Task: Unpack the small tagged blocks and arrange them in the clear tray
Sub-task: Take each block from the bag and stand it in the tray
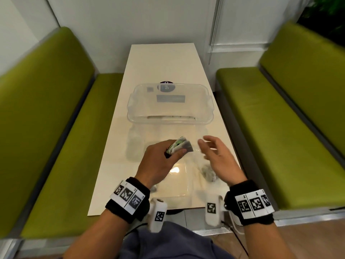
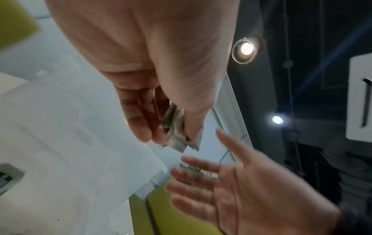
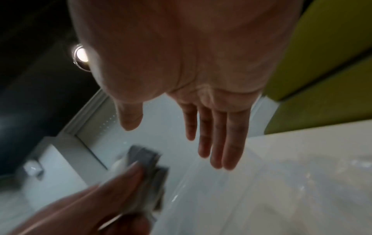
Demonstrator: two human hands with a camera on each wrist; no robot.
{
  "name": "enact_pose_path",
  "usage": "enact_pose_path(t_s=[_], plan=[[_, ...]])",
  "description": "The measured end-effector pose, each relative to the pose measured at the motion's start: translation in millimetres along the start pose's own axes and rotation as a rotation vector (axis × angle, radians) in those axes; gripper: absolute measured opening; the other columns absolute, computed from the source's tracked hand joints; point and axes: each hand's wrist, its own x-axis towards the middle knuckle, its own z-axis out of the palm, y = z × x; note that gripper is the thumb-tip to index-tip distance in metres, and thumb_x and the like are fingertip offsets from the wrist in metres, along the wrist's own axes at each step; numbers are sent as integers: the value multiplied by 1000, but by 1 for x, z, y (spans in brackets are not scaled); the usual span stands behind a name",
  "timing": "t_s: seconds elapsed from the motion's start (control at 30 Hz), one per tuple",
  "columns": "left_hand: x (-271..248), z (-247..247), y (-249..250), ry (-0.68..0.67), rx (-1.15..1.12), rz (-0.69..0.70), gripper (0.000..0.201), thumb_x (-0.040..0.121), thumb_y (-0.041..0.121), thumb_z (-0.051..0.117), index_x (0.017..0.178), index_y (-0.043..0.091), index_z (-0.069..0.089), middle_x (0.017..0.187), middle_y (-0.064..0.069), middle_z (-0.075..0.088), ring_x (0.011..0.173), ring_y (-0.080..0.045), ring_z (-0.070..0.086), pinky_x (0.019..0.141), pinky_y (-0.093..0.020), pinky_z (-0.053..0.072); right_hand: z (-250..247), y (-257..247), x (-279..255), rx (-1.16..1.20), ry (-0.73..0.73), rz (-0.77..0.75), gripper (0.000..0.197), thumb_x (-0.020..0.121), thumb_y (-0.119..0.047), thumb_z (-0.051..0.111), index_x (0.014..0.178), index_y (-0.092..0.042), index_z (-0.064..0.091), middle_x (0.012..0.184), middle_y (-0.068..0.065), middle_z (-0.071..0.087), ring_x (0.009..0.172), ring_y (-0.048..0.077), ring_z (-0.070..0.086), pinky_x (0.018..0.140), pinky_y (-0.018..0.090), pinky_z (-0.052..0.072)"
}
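My left hand (image 1: 160,161) pinches a small bundle of tagged blocks (image 1: 180,147), green and grey, between thumb and fingers just above the table. The left wrist view shows the bundle (image 2: 175,132) sticking out below my left hand (image 2: 161,79). My right hand (image 1: 216,154) hovers close to the right of the bundle, fingers straight and spread, holding nothing. In the right wrist view my right hand (image 3: 211,111) is flat and open, with the blurred bundle (image 3: 149,167) below it. The clear tray (image 1: 210,103) stands mid-table beyond both hands, and what lies in it is unclear.
Crumpled clear plastic wrap (image 1: 207,172) lies under my right hand, on a flat clear sheet or lid (image 1: 179,191) near the table's front edge. A dark round sticker (image 1: 166,86) shows behind the tray. Green benches (image 1: 56,128) flank the narrow white table (image 1: 164,62).
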Motion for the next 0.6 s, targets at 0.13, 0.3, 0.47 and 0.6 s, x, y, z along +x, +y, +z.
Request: enact_pose_path(t_s=[0.13, 0.3, 0.47, 0.6], plan=[[-1, 11, 3, 101, 229, 249, 31, 97, 44, 59, 121, 29, 72, 103, 11, 71, 84, -2, 61, 75, -17, 48, 37, -13, -14, 312, -255, 49, 69, 80, -72, 58, 134, -29, 52, 121, -2, 71, 112, 13, 69, 97, 39, 56], [-7, 20, 0, 185, 316, 340, 35, 92, 33, 58, 120, 19, 73, 109, 1, 66, 81, -11, 61, 69, -22, 48, 54, -8, -12, 746, -249, 177, 59, 92, -46, 61, 145, -26, 42, 122, 12, 70, 110, 22, 69, 94, 42, 56], [-13, 23, -8, 125, 328, 344, 51, 85, 37, 75, 134, 23, 67, 116, 4, 59, 92, -8, 56, 82, -22, 49, 45, -9, -11, 1047, -266, 236, 42, 104, -11, 40, 145, -17, 45, 130, 26, 63, 111, 31, 70, 87, 44, 61], [-18, 11, -9, -17, 166, 285, 66, 81, 57, 75, 141, 32, 60, 120, 13, 54, 107, -6, 58, 91, -27, 52, 36, 0, -12, 1011, -274, 248, 44, 100, -6, 39, 143, -8, 51, 128, 25, 65, 113, 42, 67, 97, 48, 57]])
